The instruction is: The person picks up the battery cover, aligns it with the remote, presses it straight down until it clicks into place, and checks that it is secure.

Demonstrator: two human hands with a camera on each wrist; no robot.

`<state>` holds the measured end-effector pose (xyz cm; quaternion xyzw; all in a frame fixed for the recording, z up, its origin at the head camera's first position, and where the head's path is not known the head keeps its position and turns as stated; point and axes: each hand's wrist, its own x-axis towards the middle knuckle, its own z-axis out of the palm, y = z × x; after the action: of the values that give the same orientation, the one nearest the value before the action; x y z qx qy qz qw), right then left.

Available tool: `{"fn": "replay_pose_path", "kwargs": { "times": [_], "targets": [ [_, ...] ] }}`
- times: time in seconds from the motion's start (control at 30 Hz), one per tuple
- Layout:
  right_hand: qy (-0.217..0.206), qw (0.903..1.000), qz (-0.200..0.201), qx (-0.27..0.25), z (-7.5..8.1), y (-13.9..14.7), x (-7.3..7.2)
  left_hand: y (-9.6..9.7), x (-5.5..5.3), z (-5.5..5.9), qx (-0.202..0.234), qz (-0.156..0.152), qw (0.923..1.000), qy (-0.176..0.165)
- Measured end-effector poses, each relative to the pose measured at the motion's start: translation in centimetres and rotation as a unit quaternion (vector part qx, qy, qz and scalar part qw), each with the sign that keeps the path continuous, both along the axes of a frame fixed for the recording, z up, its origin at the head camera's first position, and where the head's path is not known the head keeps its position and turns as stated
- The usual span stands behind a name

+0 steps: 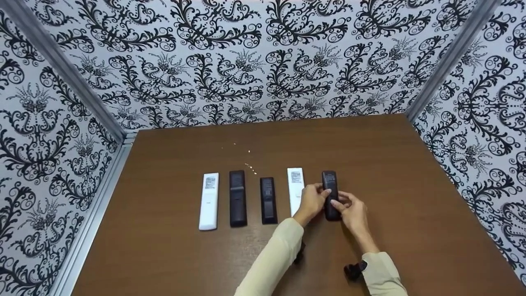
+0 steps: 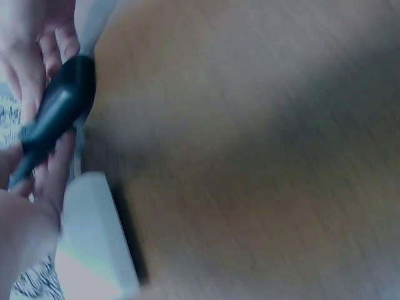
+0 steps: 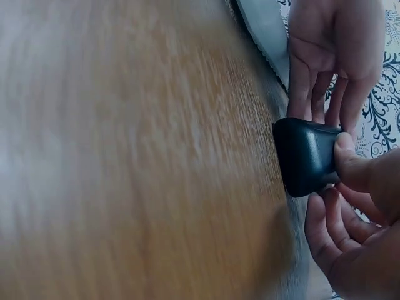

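Note:
A black remote control (image 1: 330, 181) lies back side up between both hands, its label showing, at the right end of a row. My left hand (image 1: 313, 201) pinches its left side, thumb on top. From the right, my right hand (image 1: 354, 211) grips the same remote, thumb across its back and fingers at its side. In the right wrist view the rounded end of the black remote (image 3: 306, 156) faces the camera, close over the table. Beside the left hand lies a white remote (image 1: 295, 181), partly covered by that hand; the left wrist view shows its end (image 2: 94, 244).
Left of the hands, a small black remote (image 1: 268, 201), a larger dark remote (image 1: 237, 201) and a white remote (image 1: 208, 205) lie in the row, backs up. Patterned walls (image 1: 254, 61) surround the brown table (image 1: 185, 263) at the back and sides.

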<state>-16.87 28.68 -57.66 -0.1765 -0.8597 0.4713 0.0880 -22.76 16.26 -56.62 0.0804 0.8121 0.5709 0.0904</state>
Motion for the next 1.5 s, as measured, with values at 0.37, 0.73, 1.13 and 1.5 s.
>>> {"fn": "replay_pose_path", "kwargs": {
  "times": [0.37,0.73,1.13,1.5],
  "targets": [
    [-0.015,0.9995,0.008,0.025,-0.2,-1.0,-0.4,0.3,1.1,0.7,-0.178,0.045,0.9803,0.074],
    [-0.018,0.9974,0.02,0.067,-0.5,-1.2,-0.9,0.3,1.3,0.7,-0.19,0.048,0.979,0.055],
    [-0.036,0.9975,0.028,0.053,-0.1,0.5,-1.0,-2.7,0.3,1.2,-0.138,0.045,0.9764,0.16],
    [0.039,0.9963,0.008,0.076,0.7,1.9,-1.4,-9.4,-0.4,1.8,-0.18,0.075,0.9576,0.212]
  ]
}}
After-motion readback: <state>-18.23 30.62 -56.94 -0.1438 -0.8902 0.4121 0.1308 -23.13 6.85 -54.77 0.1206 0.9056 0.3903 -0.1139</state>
